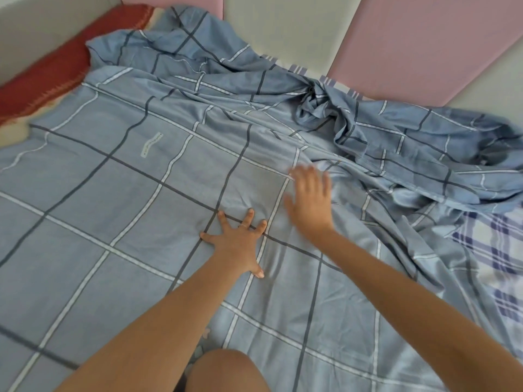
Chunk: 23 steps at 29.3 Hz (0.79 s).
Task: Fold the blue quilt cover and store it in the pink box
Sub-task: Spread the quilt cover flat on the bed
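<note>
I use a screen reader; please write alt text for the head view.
The left hand presses spread fingers flat on a blue checked quilt cover laid over a plaid sheet; the right hand, blurred, is open beside it. The cover's far part is bunched near pink wall panels.

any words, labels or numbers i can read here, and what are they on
White label strip sewn on the blue quilt cover: it carries a row of tiny dark print, too small and blurred to read.
No other words, brand names, numbers or signs show anywhere else in the head view.
</note>
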### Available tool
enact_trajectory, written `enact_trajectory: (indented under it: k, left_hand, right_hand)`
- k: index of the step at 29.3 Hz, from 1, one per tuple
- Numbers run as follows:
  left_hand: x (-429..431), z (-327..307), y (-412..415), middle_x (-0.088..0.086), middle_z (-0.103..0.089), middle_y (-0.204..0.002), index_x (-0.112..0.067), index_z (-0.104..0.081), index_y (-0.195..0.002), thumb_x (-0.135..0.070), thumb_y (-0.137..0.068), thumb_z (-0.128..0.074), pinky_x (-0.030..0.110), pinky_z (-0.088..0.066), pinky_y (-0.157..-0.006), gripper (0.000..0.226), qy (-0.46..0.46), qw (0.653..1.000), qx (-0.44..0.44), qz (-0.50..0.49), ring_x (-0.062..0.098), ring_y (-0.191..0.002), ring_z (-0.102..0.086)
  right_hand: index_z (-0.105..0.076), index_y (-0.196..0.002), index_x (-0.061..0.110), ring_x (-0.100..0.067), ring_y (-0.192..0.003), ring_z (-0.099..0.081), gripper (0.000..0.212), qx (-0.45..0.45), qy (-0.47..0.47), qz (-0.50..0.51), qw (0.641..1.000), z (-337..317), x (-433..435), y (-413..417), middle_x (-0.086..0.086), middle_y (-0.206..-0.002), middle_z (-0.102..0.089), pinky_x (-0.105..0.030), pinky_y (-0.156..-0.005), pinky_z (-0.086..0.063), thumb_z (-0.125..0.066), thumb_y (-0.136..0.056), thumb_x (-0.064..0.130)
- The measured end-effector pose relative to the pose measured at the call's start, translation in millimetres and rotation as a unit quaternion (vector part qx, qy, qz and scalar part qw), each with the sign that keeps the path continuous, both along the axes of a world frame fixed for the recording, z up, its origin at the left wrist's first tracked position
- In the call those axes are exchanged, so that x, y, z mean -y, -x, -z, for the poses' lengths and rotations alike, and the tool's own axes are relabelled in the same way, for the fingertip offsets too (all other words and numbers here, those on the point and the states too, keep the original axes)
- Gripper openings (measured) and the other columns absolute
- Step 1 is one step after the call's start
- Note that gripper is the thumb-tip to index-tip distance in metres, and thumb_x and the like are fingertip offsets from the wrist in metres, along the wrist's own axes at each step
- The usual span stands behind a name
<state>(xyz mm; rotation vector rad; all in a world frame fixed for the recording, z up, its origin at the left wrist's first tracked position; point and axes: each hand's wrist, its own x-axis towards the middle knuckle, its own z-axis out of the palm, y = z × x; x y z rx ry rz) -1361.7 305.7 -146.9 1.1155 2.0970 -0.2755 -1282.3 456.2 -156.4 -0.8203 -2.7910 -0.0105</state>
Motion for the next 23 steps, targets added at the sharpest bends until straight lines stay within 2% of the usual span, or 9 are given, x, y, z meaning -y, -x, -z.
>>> enact_trajectory:
  k: [3,5,7,9,13,15,17,20,23]
  left_hand:
    - [1.3,0.0,3.8,-0.014,0.029,-0.153,-0.046,0.012,-0.146,-0.057,-0.068,-0.075,0.081,-0.014,-0.096,0.117,-0.002,1.0,-0.003,-0.005,0.05,-0.137,0.022]
    - [3.4,-1.5,4.5,-0.014,0.028,-0.153,-0.045,0.012,-0.146,-0.056,-0.07,-0.074,0.081,-0.013,-0.096,0.116,-0.001,1.0,-0.005,-0.014,0.049,-0.138,0.021]
    - [2.1,-3.1,3.4,-0.014,0.028,-0.154,-0.043,0.013,-0.147,-0.05,-0.075,-0.072,0.081,-0.014,-0.095,0.112,-0.003,0.999,-0.027,-0.045,0.049,-0.138,0.019]
    - [-4.6,-8.3,-18.1,-0.008,0.026,-0.155,-0.036,0.01,-0.149,-0.039,-0.086,-0.064,0.079,-0.016,-0.097,0.097,-0.007,0.994,-0.021,-0.104,0.049,-0.139,0.016]
    - [-3.3,-15.1,-76.5,0.003,0.007,-0.16,-0.012,-0.005,-0.152,-0.017,-0.101,-0.034,0.071,-0.022,-0.102,0.059,-0.007,0.992,-0.089,-0.085,0.041,-0.144,0.005]
    - [7.5,-14.0,-101.2,0.002,0.004,-0.16,-0.012,-0.008,-0.152,-0.013,-0.099,-0.034,0.068,-0.024,-0.103,0.059,-0.008,0.995,-0.07,-0.07,0.037,-0.145,0.005]
    - [19.4,-16.9,-125.7,0.003,0.006,-0.16,-0.015,-0.007,-0.152,-0.02,-0.098,-0.041,0.068,-0.024,-0.104,0.065,0.001,0.999,-0.026,-0.04,0.038,-0.144,0.005]
    - [36.5,-19.9,-159.4,0.007,0.014,-0.158,-0.019,-0.01,-0.151,-0.034,-0.094,-0.052,0.069,-0.024,-0.103,0.073,0.027,0.999,0.027,0.037,0.044,-0.142,0.009]
    - [45.7,-25.7,-184.2,0.013,0.021,-0.156,-0.029,-0.012,-0.151,-0.038,-0.091,-0.056,0.072,-0.022,-0.102,0.075,0.059,0.991,0.07,0.1,0.05,-0.139,0.014]
  right_hand:
    - [-0.024,-0.149,0.031,-0.034,-0.14,-0.029,0.062,0.201,-0.032,-0.173,0.964,25.9,19.0,-68.3,0.001,-0.153,-0.033,-0.075,-0.102,-0.021,-0.026,-0.091,0.053]
    - [-0.005,-0.149,0.041,-0.034,-0.146,-0.011,0.057,0.265,0.022,0.025,0.964,29.3,-8.8,-107.7,0.006,-0.159,-0.005,-0.075,-0.105,-0.011,-0.013,-0.095,0.056]
    - [0.003,-0.15,0.042,-0.034,-0.146,0.005,0.055,0.271,0.119,0.294,0.909,15.5,-34.6,-119.6,0.004,-0.16,0.007,-0.069,-0.109,0.002,-0.01,-0.098,0.055]
    - [0.001,-0.152,0.034,-0.036,-0.145,0.009,0.055,0.304,0.077,0.337,0.888,1.4,-35.5,-122.8,-0.002,-0.161,0.006,-0.067,-0.109,0.007,-0.012,-0.1,0.048]
    - [-0.011,-0.152,0.03,-0.037,-0.145,-0.012,0.059,0.226,0.064,0.078,0.969,-6.1,53.6,-134.1,-0.002,-0.16,-0.014,-0.068,-0.11,-0.01,-0.031,-0.097,0.04]
    - [-0.025,-0.147,0.031,-0.035,-0.14,-0.027,0.059,0.276,0.051,-0.129,0.951,-1.0,95.4,-183.0,0.001,-0.153,-0.033,-0.068,-0.105,-0.02,-0.035,-0.09,0.044]
    - [-0.023,-0.149,0.035,-0.032,-0.139,-0.029,0.06,0.349,-0.002,-0.192,0.917,9.7,92.6,-251.9,0.005,-0.157,-0.023,-0.063,-0.107,-0.016,-0.033,-0.091,0.048]
    - [-0.009,-0.151,0.036,-0.034,-0.14,-0.028,0.062,0.368,0.033,0.073,0.926,2.3,50.6,-330.0,0.001,-0.157,-0.02,-0.062,-0.109,-0.004,-0.025,-0.092,0.047]
    - [-0.003,-0.153,0.029,-0.033,-0.147,0.0,0.054,0.426,0.014,0.326,0.843,-24.4,5.3,-369.4,-0.003,-0.161,-0.005,-0.061,-0.107,0.016,-0.011,-0.1,0.042]
